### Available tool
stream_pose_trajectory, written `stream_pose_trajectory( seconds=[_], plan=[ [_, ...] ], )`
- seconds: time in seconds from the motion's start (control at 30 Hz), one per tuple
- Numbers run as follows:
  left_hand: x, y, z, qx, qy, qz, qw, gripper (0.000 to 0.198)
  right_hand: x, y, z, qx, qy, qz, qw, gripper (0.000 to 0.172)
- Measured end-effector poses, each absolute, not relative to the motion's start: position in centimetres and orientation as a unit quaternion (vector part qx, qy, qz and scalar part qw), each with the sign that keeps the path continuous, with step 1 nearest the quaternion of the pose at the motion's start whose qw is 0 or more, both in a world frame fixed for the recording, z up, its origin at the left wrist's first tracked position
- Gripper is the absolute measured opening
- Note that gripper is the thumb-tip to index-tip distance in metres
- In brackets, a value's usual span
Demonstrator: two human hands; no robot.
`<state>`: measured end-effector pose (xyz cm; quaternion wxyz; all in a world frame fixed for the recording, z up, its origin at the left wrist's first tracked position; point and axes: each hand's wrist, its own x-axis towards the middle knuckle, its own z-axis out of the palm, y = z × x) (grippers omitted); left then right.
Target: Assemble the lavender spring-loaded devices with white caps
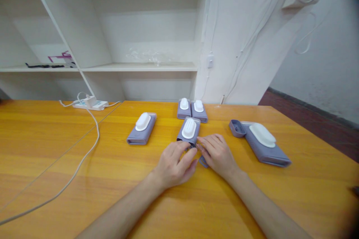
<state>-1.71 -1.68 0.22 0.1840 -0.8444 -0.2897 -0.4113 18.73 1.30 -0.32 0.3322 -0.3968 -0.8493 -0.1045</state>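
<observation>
Both my hands work at the near end of a purple-grey case [188, 130] with a white oval piece on its top. The near end looks dark and hollow. My left hand [176, 162] is closed, thumb and forefinger pinched around something small and dark at that opening. From the other side, my right hand [217, 153] brings its bunched fingertips to the same corner; what they grip is hidden. Under the right fingers, a small blue-grey piece [203, 161] lies on the table, partly covered.
Similar cases lie to the left [142, 129], behind [183, 109] and at the right [266, 145] of the wooden table [84, 186]. A small purple-grey cup-like part [237, 128] touches the right one. A power strip [94, 104] and a long cable [92, 147] occupy the left. Shelving [140, 67] rises behind.
</observation>
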Motion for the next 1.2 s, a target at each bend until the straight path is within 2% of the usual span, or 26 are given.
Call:
stream_pose_trajectory(
  seconds=[0.07,0.13,0.33,0.5,0.63,0.7,0.9,1.07,1.2],
  plan=[
    [-1.9,-1.9,0.2,-0.835,-0.256,-0.443,0.203,0.037,19.4,1.9,-0.8,-0.450,-0.801,-0.081,0.386,0.019],
    [-1.8,-2.1,0.2,-0.853,-0.228,-0.423,0.203,0.036,19.9,2.4,-1.1,-0.503,-0.744,-0.037,0.438,0.021],
    [-0.1,-2.6,1.5,-0.947,-0.221,-0.207,0.110,0.031,20.2,2.8,-1.1,-0.548,-0.649,0.063,0.524,0.029],
    [0.2,-2.5,1.9,-0.954,-0.264,-0.141,0.019,0.032,20.3,2.9,-1.4,-0.578,-0.581,0.126,0.559,0.032],
    [-0.1,-2.4,1.6,-0.950,-0.281,-0.139,-0.010,0.029,20.3,3.2,-1.7,-0.543,-0.548,0.262,0.580,0.044],
    [-0.1,-2.3,1.5,-0.946,-0.291,-0.144,-0.016,0.029,20.3,3.3,-1.7,-0.530,-0.558,0.287,0.570,0.038],
    [-0.1,-1.9,1.1,-0.915,-0.353,-0.190,-0.046,0.024,20.2,3.0,-1.0,-0.530,-0.642,0.129,0.539,0.030],
    [-0.4,-1.0,0.7,-0.873,-0.386,-0.256,-0.152,0.012,20.2,3.0,-0.9,-0.525,-0.658,0.122,0.526,0.033],
    [-0.7,-0.5,0.1,-0.813,-0.421,-0.292,-0.277,0.036,20.4,3.3,-1.4,-0.526,-0.587,0.212,0.578,0.041]
  ],
)
